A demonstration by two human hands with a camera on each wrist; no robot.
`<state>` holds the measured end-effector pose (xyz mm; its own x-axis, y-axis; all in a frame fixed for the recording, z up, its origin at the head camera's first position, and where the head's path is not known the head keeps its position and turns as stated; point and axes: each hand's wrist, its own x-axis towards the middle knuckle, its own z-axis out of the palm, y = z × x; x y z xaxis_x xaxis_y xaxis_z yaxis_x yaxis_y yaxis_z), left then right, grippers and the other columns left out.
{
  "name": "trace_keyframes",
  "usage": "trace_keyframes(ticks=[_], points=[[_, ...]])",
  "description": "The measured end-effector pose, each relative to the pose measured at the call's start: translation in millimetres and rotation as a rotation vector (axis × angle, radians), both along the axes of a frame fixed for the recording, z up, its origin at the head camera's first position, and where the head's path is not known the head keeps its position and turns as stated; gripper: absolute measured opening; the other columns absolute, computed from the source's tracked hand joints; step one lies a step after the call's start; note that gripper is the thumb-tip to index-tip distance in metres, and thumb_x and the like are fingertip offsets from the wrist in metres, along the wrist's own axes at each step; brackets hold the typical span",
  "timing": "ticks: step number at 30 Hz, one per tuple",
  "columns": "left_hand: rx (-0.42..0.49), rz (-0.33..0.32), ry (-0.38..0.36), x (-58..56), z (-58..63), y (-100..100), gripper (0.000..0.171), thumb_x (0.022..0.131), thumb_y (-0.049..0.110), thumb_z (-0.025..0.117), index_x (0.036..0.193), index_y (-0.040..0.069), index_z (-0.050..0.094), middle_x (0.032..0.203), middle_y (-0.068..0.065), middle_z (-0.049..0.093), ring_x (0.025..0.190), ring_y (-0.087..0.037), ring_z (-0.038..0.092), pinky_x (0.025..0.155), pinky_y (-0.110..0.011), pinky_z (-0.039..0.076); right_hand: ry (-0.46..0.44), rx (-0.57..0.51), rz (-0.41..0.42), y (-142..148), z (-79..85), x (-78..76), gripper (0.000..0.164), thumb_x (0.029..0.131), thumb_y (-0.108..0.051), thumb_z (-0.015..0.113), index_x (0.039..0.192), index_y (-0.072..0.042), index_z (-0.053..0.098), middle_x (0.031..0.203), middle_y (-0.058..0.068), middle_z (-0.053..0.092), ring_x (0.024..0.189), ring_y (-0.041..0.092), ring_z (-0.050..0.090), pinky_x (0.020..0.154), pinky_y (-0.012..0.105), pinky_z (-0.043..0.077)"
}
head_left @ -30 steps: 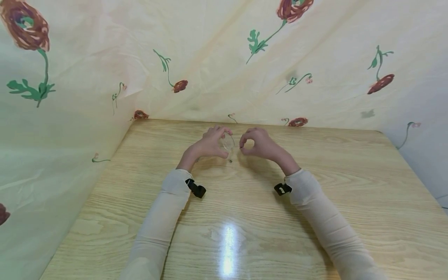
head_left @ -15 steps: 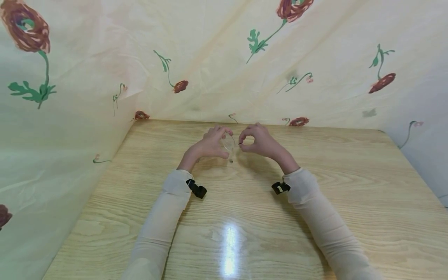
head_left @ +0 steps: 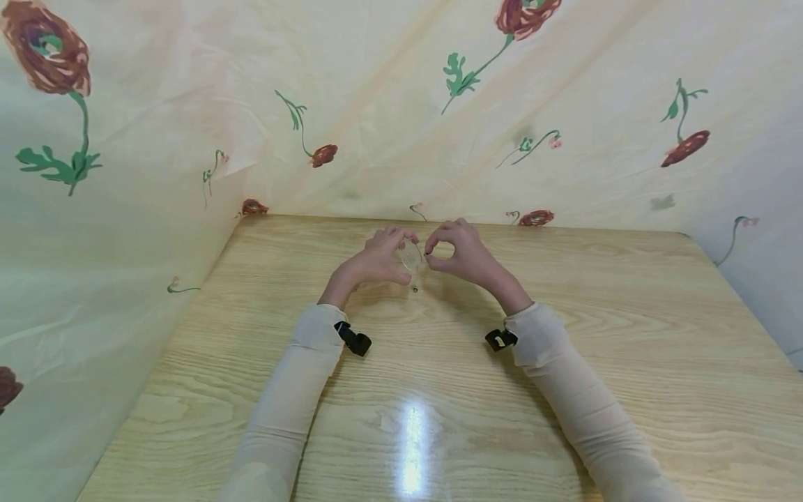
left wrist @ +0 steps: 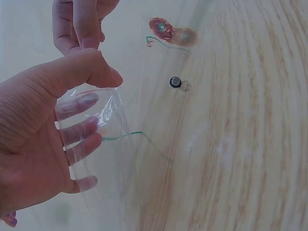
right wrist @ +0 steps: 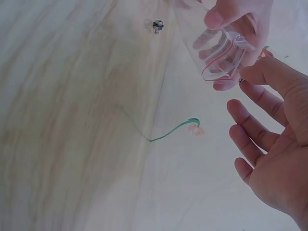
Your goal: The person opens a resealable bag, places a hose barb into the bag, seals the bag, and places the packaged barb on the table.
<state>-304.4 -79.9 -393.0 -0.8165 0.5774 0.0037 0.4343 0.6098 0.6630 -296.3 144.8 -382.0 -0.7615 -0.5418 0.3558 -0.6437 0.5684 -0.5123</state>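
The left hand [head_left: 376, 258] grips a clear bag [left wrist: 115, 113] at its red-lined mouth, thumb on one side and fingers spread behind the plastic, probably because film this limp would fold closed otherwise. With the bag as clock centre in the head view, that hand sits at nine o'clock and the right hand [head_left: 470, 261] at three. Thumb and forefinger of the latter pinch a tiny dark piece [right wrist: 242, 80] just beside the mouth, a grip presumably chosen for so small a thing; the other fingers stand apart. On the table [head_left: 401, 362], at six o'clock, stands a metal fastener [right wrist: 157, 26] (the pale shape beside it looks like its reflection). Count: two hands, one bag, one pinched piece, one fastener.
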Motion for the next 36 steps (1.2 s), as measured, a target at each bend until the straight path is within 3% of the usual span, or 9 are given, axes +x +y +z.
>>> trace_keyframes(ticks=[3,10,21,36], points=[[0.001,-0.001,-0.001,0.9,0.6,0.1,0.070,0.078,0.018,0.075,0.141,0.010,0.047,0.134,-0.019,0.045,0.118,-0.031,0.042,0.103,-0.053,0.029,0.006,-0.014,0.001,-1.9,-1.1,0.0,0.006,0.085,-0.009,0.075,0.091,-0.008,0.074,0.107,0.014,0.072,0.099,0.041,0.052,0.095,0.055,0.033],[-0.002,-0.005,0.009,1.8,1.1,0.3,0.068,0.078,0.018,0.075,0.140,0.013,0.047,0.137,-0.020,0.045,0.119,-0.031,0.042,0.103,-0.053,0.028,0.042,-0.034,-0.015,-4.9,-3.6,1.9,0.006,0.084,-0.008,0.074,0.090,-0.008,0.074,0.104,0.013,0.072,0.096,0.031,0.049,0.093,0.054,0.032],[-0.025,-0.012,0.021,0.6,-0.6,-0.4,0.066,0.079,0.018,0.075,0.138,0.015,0.046,0.139,-0.016,0.044,0.119,-0.029,0.042,0.104,-0.053,0.029,0.147,-0.085,-0.006,-9.6,-9.6,0.2,0.005,0.083,-0.007,0.075,0.086,-0.009,0.073,0.098,0.011,0.073,0.094,0.032,0.051,0.090,0.053,0.034],[-0.060,-0.020,0.021,-0.3,1.5,0.7,0.067,0.079,0.020,0.076,0.138,0.016,0.046,0.140,-0.017,0.044,0.121,-0.030,0.043,0.103,-0.055,0.031,0.162,-0.086,-0.001,-13.6,-9.7,3.0,0.005,0.084,-0.008,0.075,0.089,-0.008,0.074,0.100,0.013,0.070,0.095,0.032,0.048,0.093,0.055,0.031]])
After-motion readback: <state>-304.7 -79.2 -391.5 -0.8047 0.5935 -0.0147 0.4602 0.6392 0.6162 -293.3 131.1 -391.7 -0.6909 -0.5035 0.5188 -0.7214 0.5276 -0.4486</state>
